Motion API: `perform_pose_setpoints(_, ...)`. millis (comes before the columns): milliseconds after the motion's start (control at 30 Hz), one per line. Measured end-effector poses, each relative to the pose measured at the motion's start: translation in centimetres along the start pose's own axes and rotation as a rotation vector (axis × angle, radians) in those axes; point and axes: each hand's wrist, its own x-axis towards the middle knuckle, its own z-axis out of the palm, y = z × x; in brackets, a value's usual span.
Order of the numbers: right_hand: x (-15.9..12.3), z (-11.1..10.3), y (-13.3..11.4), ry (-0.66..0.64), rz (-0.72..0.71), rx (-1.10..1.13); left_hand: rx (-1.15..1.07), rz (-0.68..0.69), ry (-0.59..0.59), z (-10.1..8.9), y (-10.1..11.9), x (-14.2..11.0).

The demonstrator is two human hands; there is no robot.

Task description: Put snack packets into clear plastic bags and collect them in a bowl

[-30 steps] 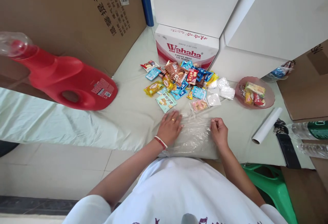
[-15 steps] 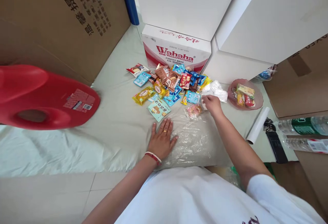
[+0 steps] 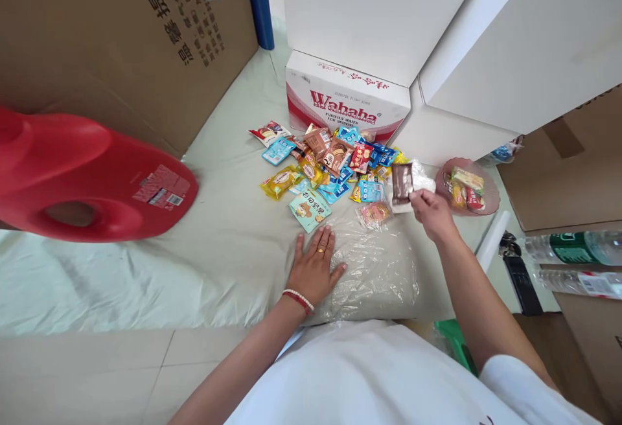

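Note:
My right hand (image 3: pixel 433 213) pinches a brown snack packet (image 3: pixel 402 184) by its edge, lifted at the right of the snack pile. Flat on the table, fingers outstretched, my left hand (image 3: pixel 313 266) rests at the edge of a clear plastic bag (image 3: pixel 376 273). Just beyond its fingertips lies a pale green packet (image 3: pixel 310 209) with a cartoon animal. The heap of wrapped snacks (image 3: pixel 336 155) spreads behind, in brown, blue, yellow and red wrappers. A pink packet (image 3: pixel 374 214) lies at the heap's near side. Crumpled white plastic (image 3: pixel 424 179) sits behind my right hand.
A pink clear bowl (image 3: pixel 492 201) with several snacks stands at the right. Past it are a white roll (image 3: pixel 493 241), a black object with keys (image 3: pixel 523 286) and plastic bottles (image 3: pixel 576 248). A Wahaba-style carton (image 3: pixel 347 102) backs the pile; a red jug (image 3: pixel 111 159) stands left.
My right hand has closed on the brown packet and drawn it up and to the right, out of the pile's right side. The left hand stays flat. The view has shifted slightly.

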Motion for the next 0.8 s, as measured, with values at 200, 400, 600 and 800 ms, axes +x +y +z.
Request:
perform_pose_setpoints(200, -5.6, 0.1, -1.4, -1.021, -0.061, -0.077, -0.001, 0.006, -0.003, -0.2, 0.0, -0.1)
perform_pose_setpoints(400, 0.8, 4.3, -1.5, -0.649, -0.151, -0.214, 0.004, 0.022, -0.019, -0.4, -0.2, -0.3)
perform_pose_setpoints(600, 9.6, 8.9, -1.5, 0.048, 0.133, -0.147, -0.015, 0.024, -0.012, -0.5, -0.3, -0.3)
perform_pose_setpoints(800, 10.1, 8.3, -2.6, 0.058, 0.136, -0.157, -0.016, 0.023, -0.005, -0.4, -0.2, -0.3)
